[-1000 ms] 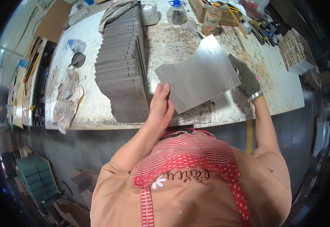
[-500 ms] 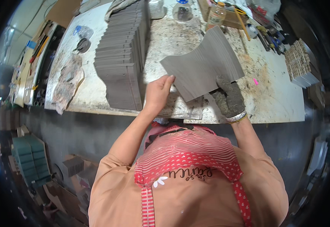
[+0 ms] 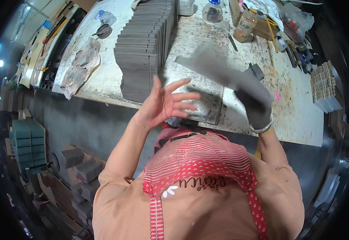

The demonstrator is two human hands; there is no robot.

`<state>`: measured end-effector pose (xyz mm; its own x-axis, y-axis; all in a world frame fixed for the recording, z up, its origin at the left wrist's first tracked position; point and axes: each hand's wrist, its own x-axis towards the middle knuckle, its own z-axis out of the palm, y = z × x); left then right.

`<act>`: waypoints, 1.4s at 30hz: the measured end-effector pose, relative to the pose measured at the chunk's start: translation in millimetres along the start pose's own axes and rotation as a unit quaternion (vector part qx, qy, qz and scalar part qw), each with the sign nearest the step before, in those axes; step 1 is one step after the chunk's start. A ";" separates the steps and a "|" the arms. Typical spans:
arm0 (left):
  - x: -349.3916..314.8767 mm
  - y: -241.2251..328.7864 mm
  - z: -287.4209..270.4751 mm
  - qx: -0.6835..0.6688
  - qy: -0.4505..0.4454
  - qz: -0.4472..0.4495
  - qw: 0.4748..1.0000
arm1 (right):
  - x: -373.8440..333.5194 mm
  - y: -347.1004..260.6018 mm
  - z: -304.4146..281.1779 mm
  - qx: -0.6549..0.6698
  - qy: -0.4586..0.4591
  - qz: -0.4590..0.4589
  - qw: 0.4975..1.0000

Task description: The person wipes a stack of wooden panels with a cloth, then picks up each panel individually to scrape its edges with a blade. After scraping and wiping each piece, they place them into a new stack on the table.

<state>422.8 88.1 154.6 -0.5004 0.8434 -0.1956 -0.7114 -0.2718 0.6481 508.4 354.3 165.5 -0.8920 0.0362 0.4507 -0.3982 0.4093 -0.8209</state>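
Observation:
In my right hand (image 3: 257, 111), which wears a dark grey work glove, is a thin grey wood-grain panel (image 3: 222, 72). It is tilted almost edge-on and smeared by motion, and the glove's fingers are partly hidden behind it. My bare left hand (image 3: 164, 104) is open over the table's near edge, fingers spread, palm turned toward the panel and apart from it. To the left of it a long row of similar grey panels (image 3: 136, 76) stands packed together, with a wavy left edge.
On the white, stained table (image 3: 298, 120) lie a small dark block (image 3: 256, 72) and a pink scrap (image 3: 277, 96). Bottles (image 3: 245, 26) stand at the back. Hand tools (image 3: 294, 54) and a stack of light pieces (image 3: 324, 86) are at right. A crumpled sheet (image 3: 82, 66) lies left.
My left hand has let go of the panel's corner and spread its fingers. The right hand has tipped the panel from face-up toward edge-on. The view has shifted, uncovering the dark block.

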 end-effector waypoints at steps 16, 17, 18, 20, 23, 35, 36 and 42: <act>-14.4 1.1 -15.4 0.210 0.141 0.095 0.963 | 4.7 -10.9 45.3 0.129 -0.143 0.295 0.936; -14.0 2.1 -17.5 0.268 0.151 0.078 0.948 | 3.5 -10.5 55.0 0.137 -0.137 0.310 0.931; -14.4 3.3 -20.0 0.324 0.160 0.059 0.931 | 3.7 -11.5 62.5 0.139 -0.144 0.310 0.929; -20.5 6.1 -31.2 0.353 0.174 0.065 0.917 | 3.6 -11.9 74.0 0.161 -0.122 0.321 0.925; -41.7 13.3 -57.5 0.595 0.292 0.262 0.701 | -5.4 -2.9 102.5 0.148 -0.079 0.327 0.930; -39.8 62.5 -181.6 0.521 0.220 0.279 0.776 | 32.4 27.1 229.6 -0.077 0.054 0.299 0.950; -38.4 62.7 -178.9 0.523 0.217 0.261 0.782 | 32.6 25.8 236.2 -0.010 0.108 0.296 0.949; -34.6 53.1 -192.4 0.466 0.268 0.192 0.821 | 34.7 16.9 257.1 -0.118 0.086 0.265 0.953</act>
<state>307.4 -44.7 54.2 -0.9225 0.3855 0.0206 0.1113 0.2145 0.9704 415.6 128.1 77.1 -0.8980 0.4355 0.0627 0.1758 0.4858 -0.8562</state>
